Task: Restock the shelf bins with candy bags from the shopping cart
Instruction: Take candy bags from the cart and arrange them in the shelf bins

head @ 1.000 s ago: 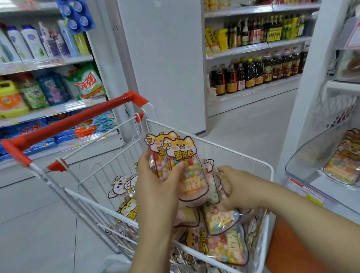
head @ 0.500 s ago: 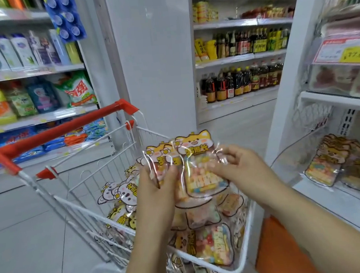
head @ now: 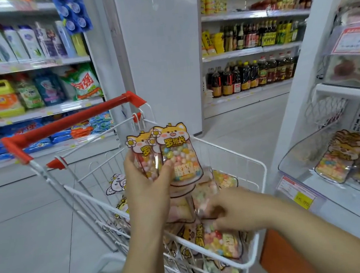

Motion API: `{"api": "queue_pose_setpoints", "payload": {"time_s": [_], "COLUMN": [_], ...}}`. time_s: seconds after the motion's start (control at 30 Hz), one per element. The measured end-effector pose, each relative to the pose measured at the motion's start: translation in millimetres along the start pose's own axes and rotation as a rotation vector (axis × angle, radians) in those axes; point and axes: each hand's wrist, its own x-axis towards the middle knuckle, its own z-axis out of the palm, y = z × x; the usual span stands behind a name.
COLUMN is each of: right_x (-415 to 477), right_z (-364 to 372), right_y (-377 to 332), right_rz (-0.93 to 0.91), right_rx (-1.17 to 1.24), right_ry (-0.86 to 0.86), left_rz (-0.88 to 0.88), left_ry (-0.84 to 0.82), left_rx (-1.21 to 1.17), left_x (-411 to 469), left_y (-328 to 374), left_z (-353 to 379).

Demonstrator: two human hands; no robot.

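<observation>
My left hand point(head: 148, 183) grips a small stack of candy bags point(head: 179, 158) with yellow cartoon-dog tops, held upright above the white wire shopping cart point(head: 252, 162). My right hand point(head: 234, 212) reaches down into the cart and its curled fingers pinch another candy bag point(head: 204, 197) in the pile. More candy bags point(head: 220, 240) fill the cart's basket. The clear shelf bin point(head: 295, 160) at the right holds several of the same bags point(head: 339, 160).
The cart has a red handle point(head: 72, 122) pointing left. A white pillar point(head: 162, 56) stands behind it. Detergent shelves point(head: 35, 108) line the left, bottle shelves point(head: 252, 72) the back. An upper bin with a price tag point(head: 354, 40) sits above the candy bin.
My right hand let go of the stack held by my left hand and dropped into the cart onto another bag. The left hand stayed up with its stack.
</observation>
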Motion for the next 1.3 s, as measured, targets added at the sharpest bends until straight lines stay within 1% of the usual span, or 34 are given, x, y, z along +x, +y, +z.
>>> {"api": "queue_pose_setpoints", "payload": {"time_s": [0.07,0.13,0.23,0.33,0.43,0.53,0.6,0.67,0.77,0.83,0.87,0.93,1.0,1.1,1.2,1.23,1.3], "right_x": [5.8,9.2,11.1,4.8,-9.0,-30.2,-48.4,-63.4,-79.3,-87.2,-91.9,-100.3,-110.6,-129.4,-144.7,-149.5,-160.4], "right_z": [6.5,10.0,12.7,3.8,-15.6,-39.1,-50.5,-51.6,-37.6,-25.4,-20.7,-12.3,-6.7,-2.9,0.7,1.2,1.1], "right_y": [-3.6,-6.1,-9.7,-15.9,-18.5,-6.8,5.3,17.2,21.9,23.6,23.5,28.1,38.0,59.8,83.5,89.6,100.7], "right_rz": [0.05,0.077,0.126,0.119,0.136,0.188,0.22,0.181,0.081,0.049,0.053,0.093,0.134,0.197,0.229,0.226,0.222], "right_rx": [-0.1,-0.147,-0.092,0.052,0.198,0.22,0.41,0.713,1.087,1.261,1.303,1.351,1.394,1.516,1.509,1.499,1.459], "right_ry": [-0.008,-0.001,-0.003,0.002,0.16,0.29,0.395,0.537,0.744,0.82,0.836,0.861,0.921,1.001,1.086,1.117,1.125], "left_rz": [0.003,0.0,0.001,0.009,0.057,0.1,0.116,0.124,0.121,0.11,0.098,0.062,0.045,0.063,0.04,0.0,-0.082], "left_ry": [-0.01,-0.017,-0.016,-0.003,0.038,0.095,0.104,0.092,-0.001,-0.11,-0.17,-0.297,-0.409,-0.516,-0.602,-0.639,-0.745], "left_rx": [0.009,0.013,0.024,0.024,0.033,0.05,0.038,0.044,0.034,0.007,-0.001,-0.038,-0.089,-0.118,-0.139,-0.169,-0.201], "left_x": [-3.0,-4.4,-4.5,-4.0,-3.2,-5.7,-8.6,-10.9,-19.2,-29.4,-35.8,-50.3,-64.2,-86.8,-107.2,-113.0,-121.9], "left_y": [2.4,3.4,3.5,4.4,3.9,7.1,9.7,10.9,13.9,17.0,18.6,22.6,25.3,31.2,37.4,41.1,49.2], "left_z": [1.4,2.1,3.2,3.4,2.6,2.0,2.4,5.6,20.0,37.9,48.1,70.4,91.0,118.3,145.1,153.5,168.5]}}
